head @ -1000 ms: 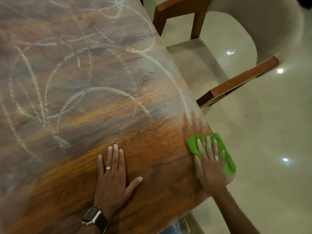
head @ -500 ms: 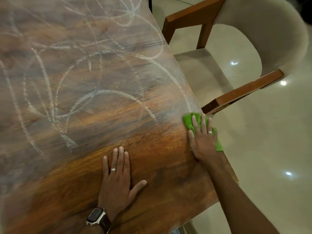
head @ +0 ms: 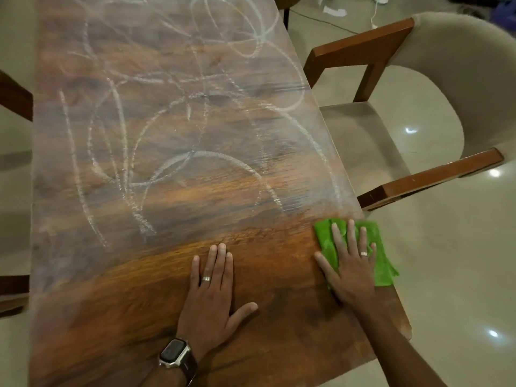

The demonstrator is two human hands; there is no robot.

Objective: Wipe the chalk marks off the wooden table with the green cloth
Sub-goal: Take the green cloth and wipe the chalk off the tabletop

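Now back near the table (head: 117, 317) corner after a forward stroke: right hand (head: 352, 270) flat on green cloth (head: 325, 238), left hand (head: 210, 297) flat on wood; chalk marks (head: 195, 160) beyond uncleared.

Cloth (head: 325, 237) on table's (head: 139, 317) right edge, beside chair (head: 435, 174).

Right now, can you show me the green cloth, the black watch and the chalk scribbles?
Green cloth (head: 381, 248), head view, bare right part.
Black smartwatch (head: 173, 353), head view, its screen.
White chalk scribbles (head: 223, 155), head view, curved line.
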